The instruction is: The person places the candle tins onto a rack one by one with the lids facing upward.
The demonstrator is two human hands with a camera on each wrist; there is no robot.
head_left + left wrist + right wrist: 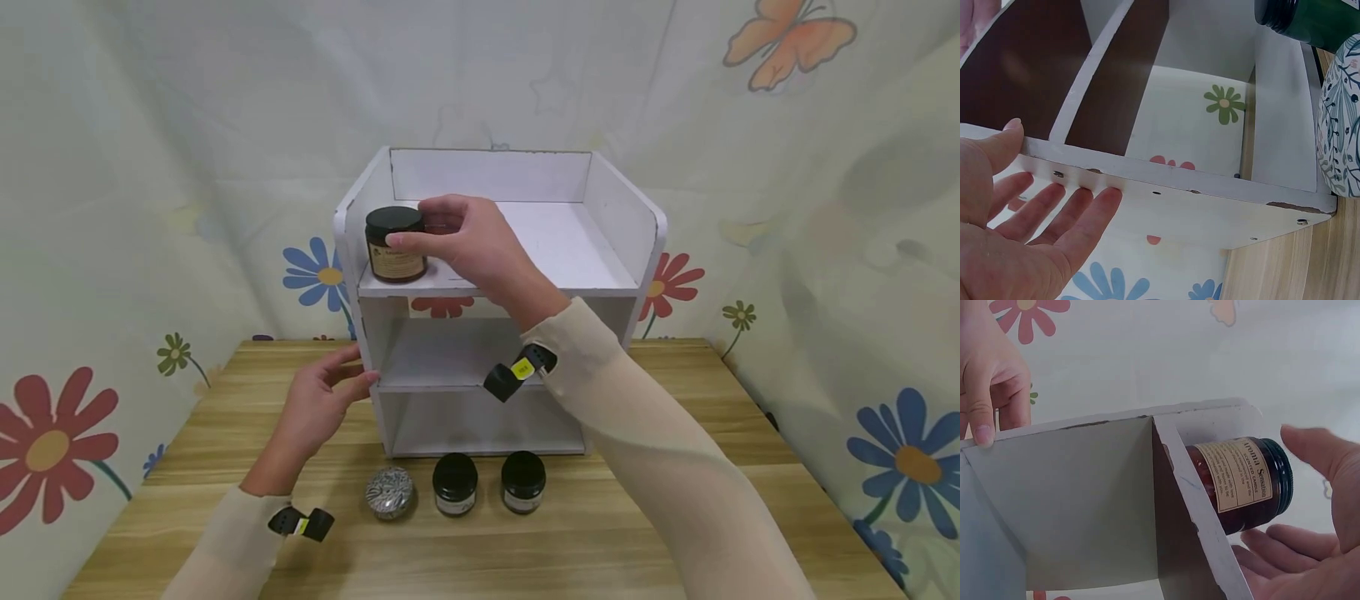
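A scented candle [1235, 478] in a dark amber jar with a black lid and tan label stands on the top shelf, at its front left corner. My right hand [480, 242] is around its right side, thumb toward the front and fingers behind. In the right wrist view the thumb stands off the lid, and the fingers are spread close below the jar. Lower down, my left hand [318, 404] touches the left side panel of the white shelf unit [1210, 206], thumb at the front edge and straight fingers against the outer face.
On the wooden table [600, 533] in front of the unit stand a patterned tin [390, 492] and two dark-lidded jars, one left [454, 483] and one right [523, 481]. A flower-printed curtain [247, 167] hangs behind. The unit has two lower compartments.
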